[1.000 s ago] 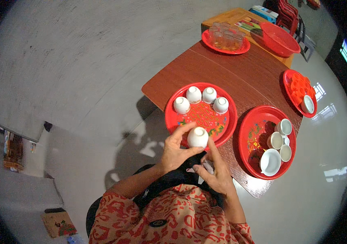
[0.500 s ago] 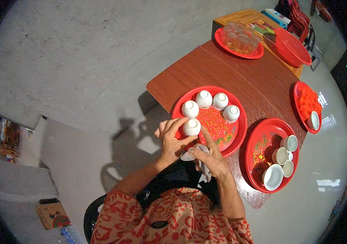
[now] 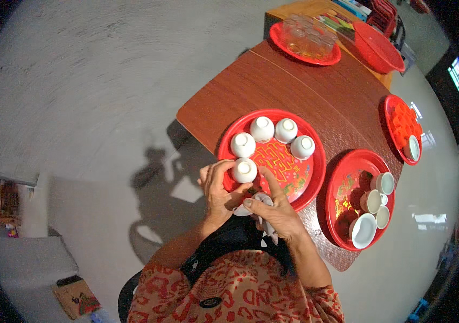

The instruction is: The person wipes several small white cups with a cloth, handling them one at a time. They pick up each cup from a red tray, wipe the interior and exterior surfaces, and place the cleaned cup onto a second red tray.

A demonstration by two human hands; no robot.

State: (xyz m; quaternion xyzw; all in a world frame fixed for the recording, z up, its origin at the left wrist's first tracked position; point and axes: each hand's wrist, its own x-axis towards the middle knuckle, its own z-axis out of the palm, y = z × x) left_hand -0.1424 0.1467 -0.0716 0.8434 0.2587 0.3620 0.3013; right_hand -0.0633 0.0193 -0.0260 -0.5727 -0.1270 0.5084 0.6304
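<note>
On the head camera, my only feed, I have the left hand [image 3: 219, 192] gripping a white cup [image 3: 244, 170] between thumb and fingers, base up, at the near-left side of a round red tray [image 3: 300, 175]; whether its rim rests there I cannot tell. The right hand [image 3: 282, 214] pinches a pale cloth [image 3: 263, 198], its index finger pointing toward that cup. As for progress, I count four upturned cups [image 3: 262, 129] standing free in an arc along the tray's far side, which I would call done; the fifth is not yet released. Left over, as I judge it, are the white cups [image 3: 371, 201] and larger white bowl [image 3: 363, 231] clustered on a second red tray [image 3: 352, 168], their mouths showing, untouched by either hand
</note>
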